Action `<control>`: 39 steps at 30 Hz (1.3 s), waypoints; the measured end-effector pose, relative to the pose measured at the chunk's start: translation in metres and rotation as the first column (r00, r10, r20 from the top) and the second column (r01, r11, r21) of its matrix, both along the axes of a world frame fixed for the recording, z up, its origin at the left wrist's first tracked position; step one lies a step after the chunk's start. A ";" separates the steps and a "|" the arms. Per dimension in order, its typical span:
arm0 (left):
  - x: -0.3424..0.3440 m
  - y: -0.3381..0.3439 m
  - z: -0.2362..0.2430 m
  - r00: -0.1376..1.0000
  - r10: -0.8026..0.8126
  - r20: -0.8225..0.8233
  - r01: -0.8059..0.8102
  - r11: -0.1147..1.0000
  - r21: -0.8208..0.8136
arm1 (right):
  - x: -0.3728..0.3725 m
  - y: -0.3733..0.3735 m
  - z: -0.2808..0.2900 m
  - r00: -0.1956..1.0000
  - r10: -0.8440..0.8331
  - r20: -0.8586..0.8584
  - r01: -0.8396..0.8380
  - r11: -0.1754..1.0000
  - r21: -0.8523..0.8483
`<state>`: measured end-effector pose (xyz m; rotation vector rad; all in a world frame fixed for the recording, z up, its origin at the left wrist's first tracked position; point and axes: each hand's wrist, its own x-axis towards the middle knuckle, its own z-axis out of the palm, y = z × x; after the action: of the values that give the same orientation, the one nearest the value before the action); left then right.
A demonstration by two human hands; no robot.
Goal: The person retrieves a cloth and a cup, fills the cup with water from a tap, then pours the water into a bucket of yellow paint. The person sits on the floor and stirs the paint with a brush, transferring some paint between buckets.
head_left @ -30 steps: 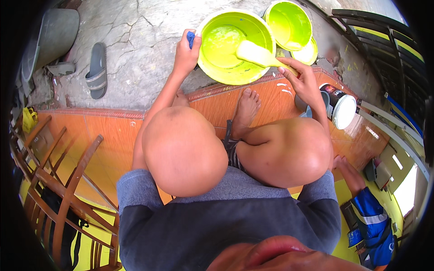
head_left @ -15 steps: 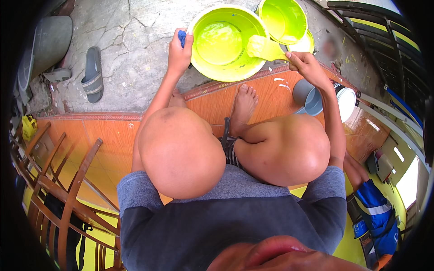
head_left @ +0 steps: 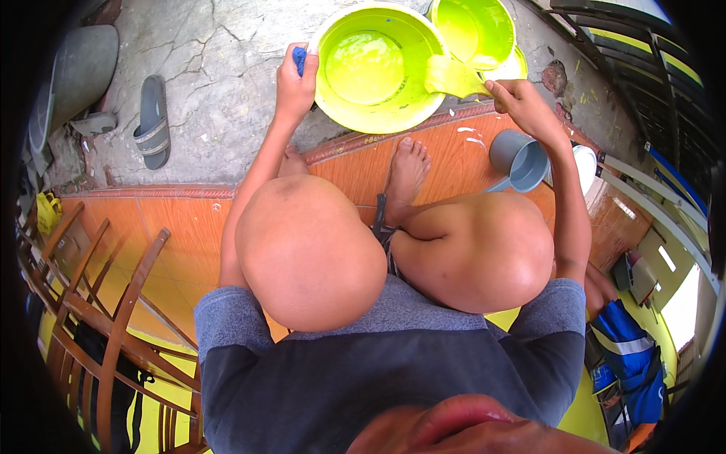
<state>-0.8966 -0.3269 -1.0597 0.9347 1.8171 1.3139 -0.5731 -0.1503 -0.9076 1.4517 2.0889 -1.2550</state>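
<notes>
A large yellow-green basin stands on the cracked concrete just past my feet. My left hand is closed on its left rim, with a small crumpled blue thing held among the fingers. My right hand grips the narrow end of a yellow-green tool with a broad, pale end; its exact kind is unclear. The broad end lies over the basin's right rim. Bright shine covers the basin's bottom, so I cannot tell how much liquid is in it.
A yellow-green bucket adjoins the basin at its far right. Near my right forearm are a grey-blue dipper and a white-lidded tub. A grey slipper lies left, wooden chair parts lower left, and a dark metal rack right.
My right hand has moved slightly right, drawing the tool's broad end from inside the basin to its right rim. My left hand stays on the rim.
</notes>
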 end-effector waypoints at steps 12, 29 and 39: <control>0.000 0.000 0.000 1.000 -0.005 0.026 0.005 1.000 0.002 | 0.011 0.007 0.020 0.999 -0.007 0.052 0.007 1.000 -0.014; -0.001 -0.001 0.000 1.000 -0.022 -0.018 0.021 1.000 -0.010 | -0.013 0.017 -0.009 0.840 0.536 -0.087 -0.415 0.736 0.535; 0.003 0.003 -0.006 0.999 0.050 -0.009 -0.049 0.993 0.106 | -0.003 0.018 0.022 0.868 0.495 0.053 -0.457 0.750 0.479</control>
<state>-0.8941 -0.3239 -1.0659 0.9603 1.8041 1.4508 -0.5766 -0.1323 -0.8858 0.9100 2.7246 -0.6223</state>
